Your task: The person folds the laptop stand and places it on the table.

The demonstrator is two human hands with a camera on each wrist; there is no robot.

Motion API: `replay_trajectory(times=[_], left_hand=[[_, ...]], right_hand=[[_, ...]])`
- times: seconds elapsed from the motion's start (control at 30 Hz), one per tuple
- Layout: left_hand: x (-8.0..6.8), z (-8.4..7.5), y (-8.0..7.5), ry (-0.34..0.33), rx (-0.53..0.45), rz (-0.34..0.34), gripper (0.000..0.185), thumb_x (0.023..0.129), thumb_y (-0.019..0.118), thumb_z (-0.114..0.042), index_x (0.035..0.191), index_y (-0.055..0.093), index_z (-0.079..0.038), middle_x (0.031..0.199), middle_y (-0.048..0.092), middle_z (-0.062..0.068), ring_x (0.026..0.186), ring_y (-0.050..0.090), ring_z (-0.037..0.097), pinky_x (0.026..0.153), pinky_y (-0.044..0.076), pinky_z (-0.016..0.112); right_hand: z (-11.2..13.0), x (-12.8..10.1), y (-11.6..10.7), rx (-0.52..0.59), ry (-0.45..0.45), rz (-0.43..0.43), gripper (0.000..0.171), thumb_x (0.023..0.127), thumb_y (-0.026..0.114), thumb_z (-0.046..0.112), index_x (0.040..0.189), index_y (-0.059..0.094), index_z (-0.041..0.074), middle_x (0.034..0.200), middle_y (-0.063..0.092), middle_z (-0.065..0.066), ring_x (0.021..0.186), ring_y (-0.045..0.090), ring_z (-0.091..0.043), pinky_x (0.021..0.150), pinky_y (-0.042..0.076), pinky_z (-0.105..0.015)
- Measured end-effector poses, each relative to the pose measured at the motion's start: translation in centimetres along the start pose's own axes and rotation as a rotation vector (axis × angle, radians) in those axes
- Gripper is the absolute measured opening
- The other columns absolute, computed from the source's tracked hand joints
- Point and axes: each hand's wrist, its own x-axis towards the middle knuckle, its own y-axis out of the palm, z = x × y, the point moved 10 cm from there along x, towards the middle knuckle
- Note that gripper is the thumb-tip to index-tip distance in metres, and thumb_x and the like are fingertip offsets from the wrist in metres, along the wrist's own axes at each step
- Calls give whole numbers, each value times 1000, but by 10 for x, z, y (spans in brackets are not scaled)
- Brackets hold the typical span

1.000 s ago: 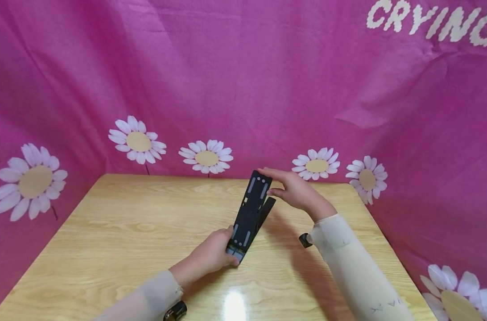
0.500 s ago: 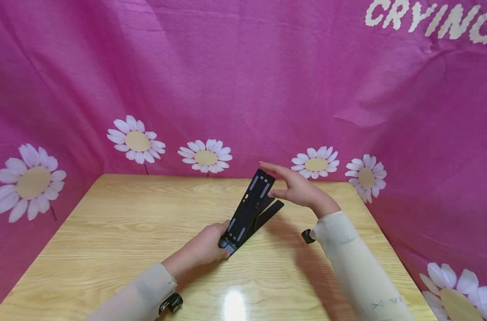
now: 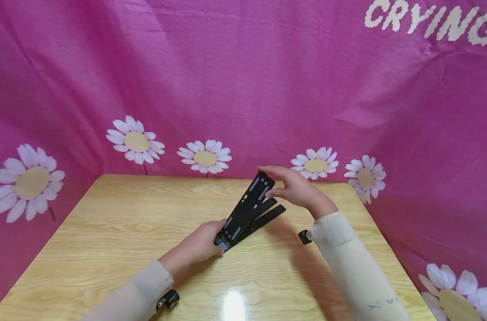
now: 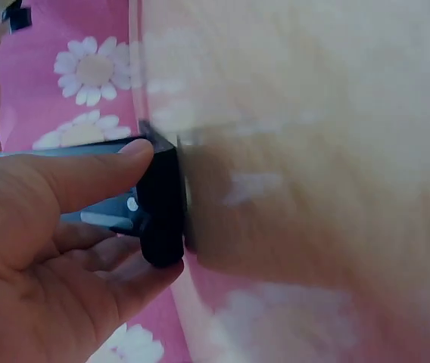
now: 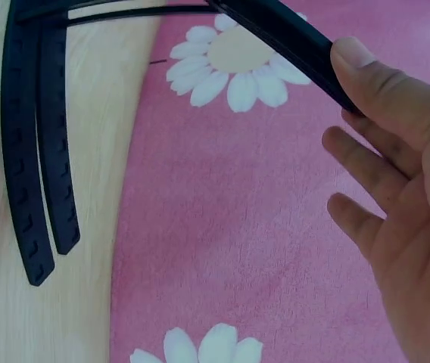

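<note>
A black folding laptop stand [image 3: 243, 207] with grey pads is held tilted above the table, its plate spread apart from two legs. My left hand [image 3: 201, 243] grips the hinged lower end. Its thumb lies across that end in the left wrist view, with fingers [image 4: 135, 291] underneath. At the raised far end of the plate, my right hand [image 3: 297, 189] pinches the edge between thumb and fingers. The right wrist view shows the notched legs [image 5: 26, 166] fanned away from the plate, untouched by the right hand.
A light wooden table [image 3: 147, 209] lies beneath both hands. Pink cloth [image 3: 243, 89] printed with daisies hangs behind and along the sides. Each wrist wears a small black device, such as the one under the right sleeve [image 3: 356, 267].
The stand has tilted further to the right, its lower end shifting left and up with my left hand. The legs have spread wider from the plate, and both now show.
</note>
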Motion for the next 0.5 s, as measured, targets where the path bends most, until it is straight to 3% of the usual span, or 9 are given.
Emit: replay_trajectory(times=[0.23,0.5], left_hand=[[5,15,-12,-12,-33,60,82,76,86,4,149,50,0,129,68,13,112,60,23,102,49,41],[7,24,-12,3,-34,75,82,74,85,5,149,52,-3,121,72,8,104,59,21,97,48,38]], right_hand=[[-1,1,2,79,40,-16,74,83,87,21,149,55,15,148,58,-4,135,55,-27,117,40,-51],[-14,8,14,265,81,111,74,88,83,24,153,49,23,157,49,1,147,42,-29,121,32,-54]])
